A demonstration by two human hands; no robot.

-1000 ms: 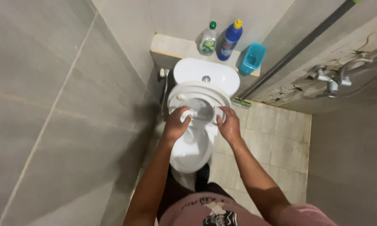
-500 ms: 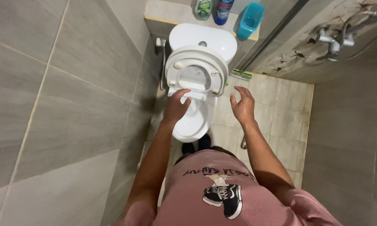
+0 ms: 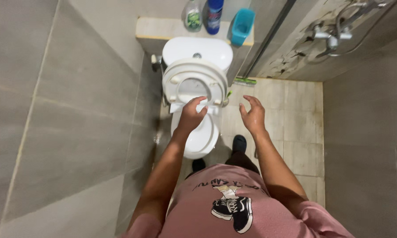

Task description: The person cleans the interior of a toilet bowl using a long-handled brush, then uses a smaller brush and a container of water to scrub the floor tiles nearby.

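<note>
Our left hand (image 3: 190, 115), fingers loosely curled, touches the raised white toilet seat (image 3: 194, 83)'s front edge; our right hand (image 3: 252, 115) hangs spread, empty.

White toilet (image 3: 201, 139), blue bottle (image 3: 214, 12), turquoise tub (image 3: 242, 25), pink shirt (image 3: 207, 207) (black-and-white shoe print), grey tiles (image 3: 66, 114).

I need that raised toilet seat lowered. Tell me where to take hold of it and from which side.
Grip the toilet seat at its free front rim, the edge nearest the left hand, probably coming from the front over the bowl. The ring stands raised against the tank with its underside facing out, so that rim is exposed; the fingers can likely hook it there.
</note>
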